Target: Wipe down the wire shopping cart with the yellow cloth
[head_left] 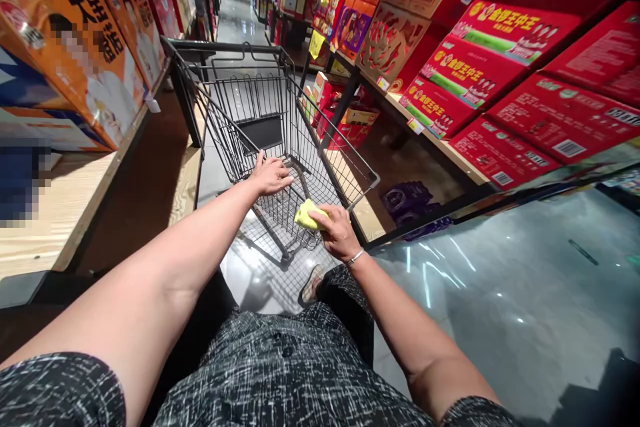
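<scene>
A black wire shopping cart (260,107) stands in a store aisle right in front of me. My left hand (271,175) rests on the cart's near rim, fingers curled over the wire. My right hand (337,230) is closed on a yellow cloth (309,215) and presses it against the cart's near right edge. A thin bracelet sits on my right wrist. The basket of the cart looks bare inside.
Wooden shelves line both sides. Orange boxes (85,47) stand on the left shelf, red boxes (505,80) fill the right shelves. A purple pack (407,199) lies low on the right. The glossy aisle floor (240,14) runs ahead beyond the cart.
</scene>
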